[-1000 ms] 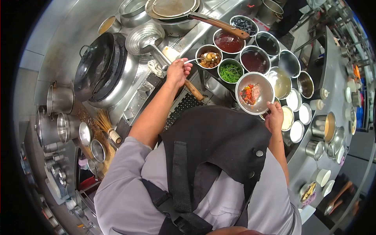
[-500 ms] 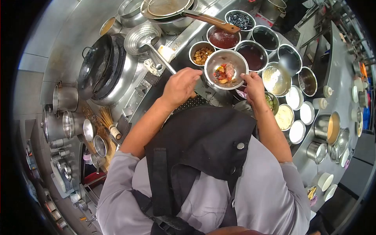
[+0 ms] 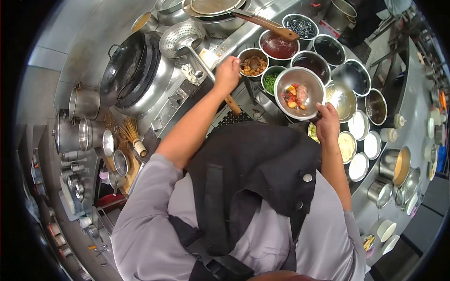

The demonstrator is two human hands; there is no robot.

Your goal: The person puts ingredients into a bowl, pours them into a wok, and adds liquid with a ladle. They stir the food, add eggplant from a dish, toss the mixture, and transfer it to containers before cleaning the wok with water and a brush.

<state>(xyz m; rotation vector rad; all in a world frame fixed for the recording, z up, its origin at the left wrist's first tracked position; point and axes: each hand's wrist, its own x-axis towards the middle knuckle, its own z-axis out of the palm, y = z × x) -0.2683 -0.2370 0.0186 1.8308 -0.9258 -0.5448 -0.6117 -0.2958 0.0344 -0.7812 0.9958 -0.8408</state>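
My left hand (image 3: 228, 74) is shut on a small spoon (image 3: 252, 62) whose tip sits in a round steel container of brown pieces (image 3: 255, 70). My right hand (image 3: 326, 122) grips the near rim of a steel bowl (image 3: 312, 78) and holds it above the row of containers. Red, yellow and pinkish bits of food (image 3: 294, 96) lie in the bowl. A container of chopped greens (image 3: 270, 82) stands between the two hands.
A black wok (image 3: 129, 70) stands tilted on the burner at left, with a perforated ladle (image 3: 180, 40) beside it. A wooden-handled pan (image 3: 265, 22) is at the back. Sauce pots (image 3: 280, 46) and white seasoning tubs (image 3: 361, 124) fill the right. Pots (image 3: 84, 103) and a bamboo brush (image 3: 132, 138) stand left.
My left hand has left the steel bowl and gone back to the container of brown pieces with the spoon. My right hand has carried the bowl to the right.
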